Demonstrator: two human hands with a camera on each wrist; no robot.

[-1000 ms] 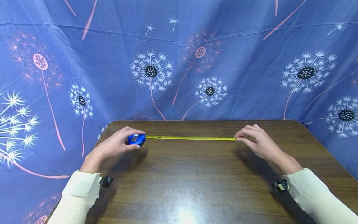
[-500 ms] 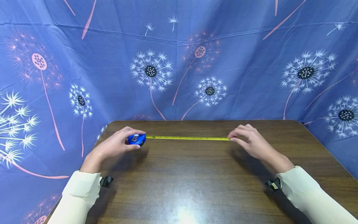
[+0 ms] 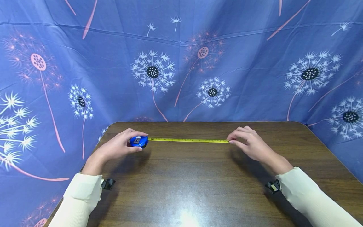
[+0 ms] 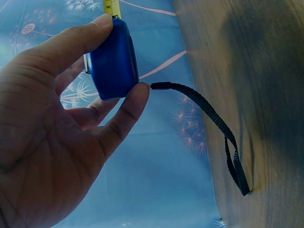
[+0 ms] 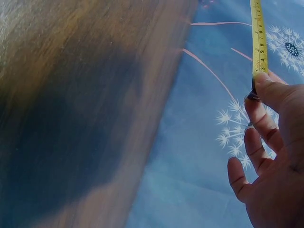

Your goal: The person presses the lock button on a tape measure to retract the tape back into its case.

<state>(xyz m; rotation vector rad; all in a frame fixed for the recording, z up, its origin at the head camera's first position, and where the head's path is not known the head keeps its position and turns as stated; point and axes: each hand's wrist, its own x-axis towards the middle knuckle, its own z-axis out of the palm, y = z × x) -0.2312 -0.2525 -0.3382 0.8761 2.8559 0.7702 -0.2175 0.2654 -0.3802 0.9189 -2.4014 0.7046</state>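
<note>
A blue tape measure [image 3: 139, 141] is gripped in my left hand [image 3: 114, 145], above the table's left half. In the left wrist view, thumb and fingers hold the blue case [image 4: 113, 61] at its sides, and a black wrist strap [image 4: 204, 107] dangles from it. The yellow blade [image 3: 188, 140] stretches almost level from the case across to the right. My right hand [image 3: 252, 143] pinches the blade's free end between thumb and index finger. Close up in the right wrist view, the dark end hook [image 5: 252, 94] shows at those fingertips, the other fingers loosely bent.
Beneath both hands lies a brown wood-grain table [image 3: 181, 176], with hand shadows on it. A blue dandelion-print cloth [image 3: 181, 78] hangs behind the table and along its sides. Small black devices sit at both wrists, such as the left wrist mount [image 3: 108, 184].
My right hand has moved left with the blade's end, so the stretch of blade between the hands has become shorter. The left hand with the case has stayed nearly still.
</note>
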